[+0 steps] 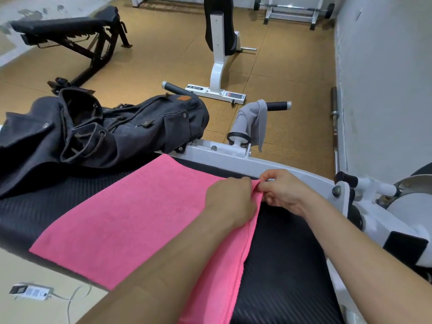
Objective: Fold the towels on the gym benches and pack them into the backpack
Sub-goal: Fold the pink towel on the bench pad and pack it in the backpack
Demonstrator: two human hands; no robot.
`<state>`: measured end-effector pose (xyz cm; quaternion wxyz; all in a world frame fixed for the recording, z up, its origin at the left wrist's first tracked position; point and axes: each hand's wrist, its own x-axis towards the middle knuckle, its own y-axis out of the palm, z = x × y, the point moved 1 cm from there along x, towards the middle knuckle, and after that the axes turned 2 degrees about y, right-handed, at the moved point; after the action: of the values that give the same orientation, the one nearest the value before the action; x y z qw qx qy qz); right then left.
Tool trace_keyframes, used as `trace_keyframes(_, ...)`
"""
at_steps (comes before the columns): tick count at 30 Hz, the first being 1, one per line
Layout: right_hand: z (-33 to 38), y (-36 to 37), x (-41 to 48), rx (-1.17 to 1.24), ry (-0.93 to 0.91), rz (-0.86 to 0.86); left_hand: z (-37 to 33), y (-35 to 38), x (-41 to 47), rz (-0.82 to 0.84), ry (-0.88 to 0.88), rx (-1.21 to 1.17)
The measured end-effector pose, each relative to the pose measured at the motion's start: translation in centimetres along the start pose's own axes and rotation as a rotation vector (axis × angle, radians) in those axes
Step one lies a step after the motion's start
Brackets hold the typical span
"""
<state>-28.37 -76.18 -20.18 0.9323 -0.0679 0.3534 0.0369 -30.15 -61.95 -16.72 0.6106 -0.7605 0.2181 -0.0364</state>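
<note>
Room: gym with tan flooring; you stand over a black padded bench (285,249) on a white frame.
Pink towel: pink towel (131,220) lies spread flat on your bench pad, its right edge doubled in layers.
Left hand: your left hand (230,202) pinches the towel's far right corner.
Right hand: your right hand (284,191) grips the same corner, fingers closed on the cloth, touching your left.
Backpack: dark backpack (105,129) lies open on the far left of the bench.
Grey towel: grey towel (256,120) hangs over a handle beyond the bench's far edge.
Far benches: black incline bench (67,31) far left, white-framed seat (219,40) far centre.
</note>
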Motion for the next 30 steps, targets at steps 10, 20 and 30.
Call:
trace_keyframes(10,0.1,-0.4,0.3,0.038,0.044,0.004,-1.8,0.1,0.1,0.067,-0.014,-0.117)
trace_keyframes(20,0.4,-0.3,0.6,-0.252,-0.071,-0.025,-3.6,-0.2,-3.9,0.207,0.009,0.126)
trace_keyframes(30,-0.1,-0.3,1.1,-0.465,-0.189,-0.133,-3.9,-1.8,-8.1,0.286,-0.027,0.181)
